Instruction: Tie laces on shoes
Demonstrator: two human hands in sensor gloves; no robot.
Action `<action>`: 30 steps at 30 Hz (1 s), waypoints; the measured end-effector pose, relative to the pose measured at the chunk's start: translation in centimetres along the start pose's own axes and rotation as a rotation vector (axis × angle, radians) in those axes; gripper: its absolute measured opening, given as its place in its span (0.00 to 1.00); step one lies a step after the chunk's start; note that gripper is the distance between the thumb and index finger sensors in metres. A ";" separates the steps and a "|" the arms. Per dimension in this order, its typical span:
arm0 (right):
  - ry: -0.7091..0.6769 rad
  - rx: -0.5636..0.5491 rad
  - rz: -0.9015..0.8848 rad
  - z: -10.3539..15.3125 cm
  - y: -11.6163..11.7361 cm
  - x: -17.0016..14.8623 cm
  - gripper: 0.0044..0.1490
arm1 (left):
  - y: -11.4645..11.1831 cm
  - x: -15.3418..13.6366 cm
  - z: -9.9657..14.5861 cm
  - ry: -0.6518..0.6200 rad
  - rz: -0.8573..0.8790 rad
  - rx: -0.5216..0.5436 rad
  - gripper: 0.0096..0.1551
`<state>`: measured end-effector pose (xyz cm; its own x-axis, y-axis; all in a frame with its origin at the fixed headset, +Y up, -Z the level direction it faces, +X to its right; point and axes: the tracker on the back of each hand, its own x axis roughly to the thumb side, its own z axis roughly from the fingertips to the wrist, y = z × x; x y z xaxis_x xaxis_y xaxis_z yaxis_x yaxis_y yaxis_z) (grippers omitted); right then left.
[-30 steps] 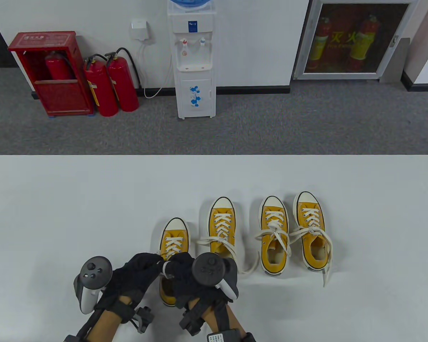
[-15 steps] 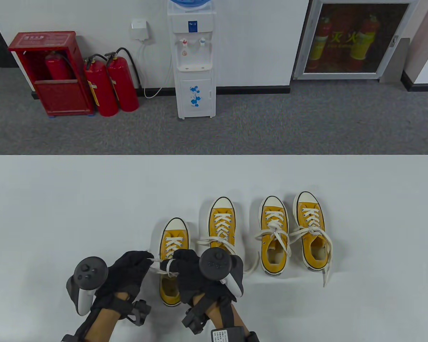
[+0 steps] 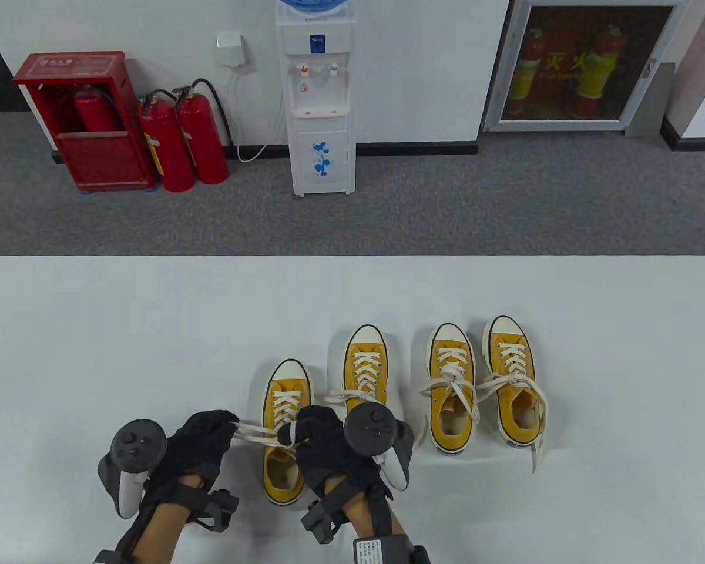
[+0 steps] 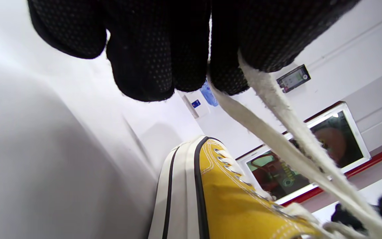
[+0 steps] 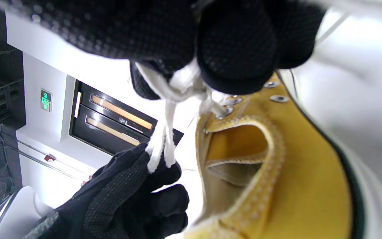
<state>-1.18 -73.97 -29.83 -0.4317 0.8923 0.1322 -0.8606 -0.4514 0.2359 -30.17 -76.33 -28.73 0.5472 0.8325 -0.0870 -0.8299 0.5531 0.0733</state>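
Note:
Four yellow sneakers with white laces stand in a row on the white table [image 3: 94, 329]. Both hands work at the leftmost sneaker [image 3: 284, 464]. My left hand [image 3: 202, 437] sits to its left and pinches a doubled strand of white lace [image 3: 255, 432] pulled taut leftward; in the left wrist view the lace [image 4: 277, 132] runs from the gloved fingers [image 4: 227, 49] down to the shoe [image 4: 224, 199]. My right hand [image 3: 317, 437] lies over the shoe's tongue and grips the lace [image 5: 177, 89] at the top eyelets. The left hand [image 5: 128, 199] also shows in the right wrist view.
The second sneaker [image 3: 365, 370] stands just right of my right hand, its loose laces spread on the table. Two more sneakers [image 3: 451, 388] [image 3: 514, 382] stand further right with laces trailing. Beyond the table's far edge are a water dispenser [image 3: 320, 100] and fire extinguishers [image 3: 182, 141].
My left hand has drawn away to the left, stretching the lace out from the shoe. My right hand has shifted slightly right and stays at the eyelets.

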 end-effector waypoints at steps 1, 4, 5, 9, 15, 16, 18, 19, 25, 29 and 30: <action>0.005 0.007 0.009 -0.1 0.0 0.0 0.24 | 0.0 0.0 0.0 0.003 -0.004 -0.001 0.20; 0.023 0.015 0.037 -0.1 0.1 0.0 0.26 | 0.2 0.1 0.0 0.006 -0.024 0.011 0.20; 0.028 0.025 0.044 -0.1 0.2 0.0 0.27 | 0.3 0.1 0.0 0.006 -0.030 0.015 0.20; 0.032 0.008 0.052 -0.1 0.2 0.0 0.27 | 0.7 -0.2 -0.1 0.018 -0.037 0.028 0.20; 0.045 0.001 0.069 -0.1 0.1 0.0 0.27 | 1.1 -0.4 -0.1 0.030 -0.033 0.038 0.20; 0.052 -0.007 0.071 -0.1 0.1 0.0 0.29 | 1.3 -0.4 -0.1 0.035 -0.036 0.051 0.20; 0.061 -0.021 0.085 -0.1 -0.3 -0.1 0.28 | 1.7 -0.8 -0.2 0.048 -0.037 0.074 0.20; 0.063 -0.008 0.086 -0.1 -0.4 -0.2 0.27 | 1.9 -1.1 -0.3 0.059 -0.031 0.065 0.20; 0.060 -0.075 0.139 0.1 -0.9 -0.1 0.25 | 2.8 -2.1 -0.5 0.110 0.005 0.085 0.20; 0.068 -0.127 0.241 0.2 -1.3 0.0 0.26 | 3.0 -2.4 -0.6 0.123 -0.002 0.087 0.20; 0.069 -0.140 0.255 0.3 -1.3 0.1 0.26 | 3.0 -2.4 -0.6 0.125 -0.005 0.085 0.20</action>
<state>-0.04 -73.30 -29.87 -0.6518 0.7514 0.1028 -0.7491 -0.6591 0.0675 -34.07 -76.66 -28.91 0.5289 0.8222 -0.2103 -0.8121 0.5623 0.1559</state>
